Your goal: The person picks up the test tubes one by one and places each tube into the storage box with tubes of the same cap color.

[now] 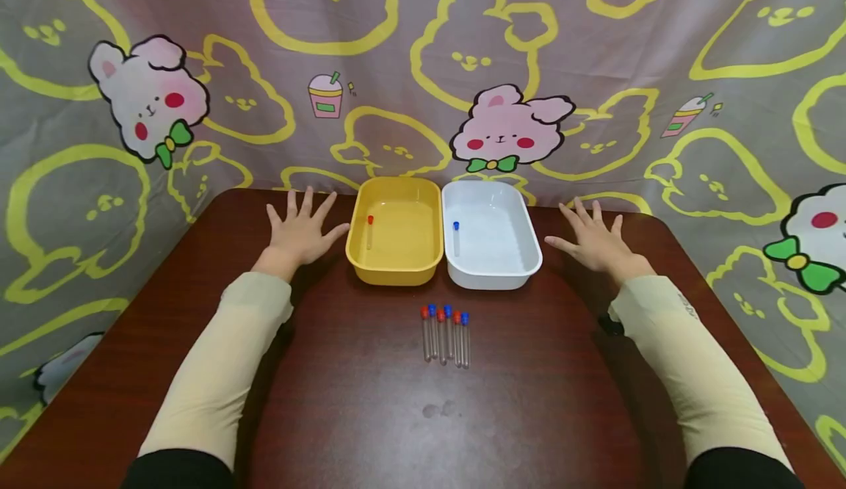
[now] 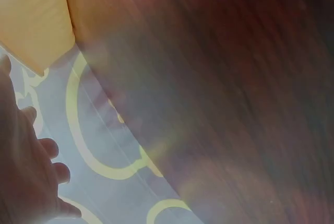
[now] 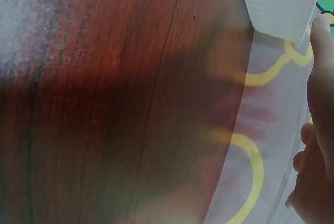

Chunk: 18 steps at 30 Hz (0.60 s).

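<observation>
My left hand (image 1: 299,235), fingers spread and holding nothing, is just left of a yellow tray (image 1: 394,276). Its thumb comes close to the tray's edge; whether they touch I cannot tell. Right of a white tray (image 1: 494,280) my right hand (image 1: 593,239) also has its fingers spread with nothing in it. Inside the yellow tray lies a red-capped test tube (image 1: 370,232); the white tray has a blue-capped test tube (image 1: 456,238). Nearer me, several clear test tubes (image 1: 443,338) with red or blue caps lie side by side on the table. Both wrist views show the hands partly cut off.
The dark brown wooden table (image 1: 370,415) carries both trays, which stand side by side near its back edge. Behind it and along the sides hangs a patterned cloth (image 1: 390,85) with yellow outlines and cartoon rabbits.
</observation>
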Each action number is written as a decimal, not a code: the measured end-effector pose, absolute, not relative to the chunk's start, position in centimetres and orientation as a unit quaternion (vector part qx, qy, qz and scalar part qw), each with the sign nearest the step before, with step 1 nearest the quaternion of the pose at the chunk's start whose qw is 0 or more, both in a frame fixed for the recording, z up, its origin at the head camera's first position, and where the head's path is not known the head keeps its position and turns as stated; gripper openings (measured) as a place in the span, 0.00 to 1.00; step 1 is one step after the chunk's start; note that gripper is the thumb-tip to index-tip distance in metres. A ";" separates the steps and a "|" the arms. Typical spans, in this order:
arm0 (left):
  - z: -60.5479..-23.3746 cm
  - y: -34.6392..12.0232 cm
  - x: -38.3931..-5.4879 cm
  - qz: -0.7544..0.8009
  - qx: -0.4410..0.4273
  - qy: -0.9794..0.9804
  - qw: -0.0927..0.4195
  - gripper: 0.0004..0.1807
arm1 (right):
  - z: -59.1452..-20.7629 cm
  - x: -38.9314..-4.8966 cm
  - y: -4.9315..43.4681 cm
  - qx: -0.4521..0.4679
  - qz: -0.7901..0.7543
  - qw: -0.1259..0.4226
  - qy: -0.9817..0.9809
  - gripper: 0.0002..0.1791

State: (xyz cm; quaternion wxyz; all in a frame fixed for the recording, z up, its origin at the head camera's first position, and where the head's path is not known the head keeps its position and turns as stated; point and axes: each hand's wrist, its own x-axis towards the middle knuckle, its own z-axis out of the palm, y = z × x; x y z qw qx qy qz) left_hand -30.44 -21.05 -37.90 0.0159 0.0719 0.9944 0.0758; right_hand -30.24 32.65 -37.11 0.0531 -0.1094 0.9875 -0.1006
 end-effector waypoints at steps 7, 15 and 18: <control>-37.9 -21.0 -30.2 0.080 0.079 0.994 0.015 0.46 | -37.2 -30.0 32.6 -0.119 -0.091 0.048 0.988 0.54; -37.5 -21.2 -29.7 0.103 0.085 0.991 0.029 0.47 | -37.5 -29.5 32.3 -0.148 -0.094 0.032 0.984 0.51; -37.2 -21.1 -29.4 0.102 0.090 0.990 0.030 0.46 | -37.5 -29.3 32.2 -0.150 -0.101 0.027 0.983 0.50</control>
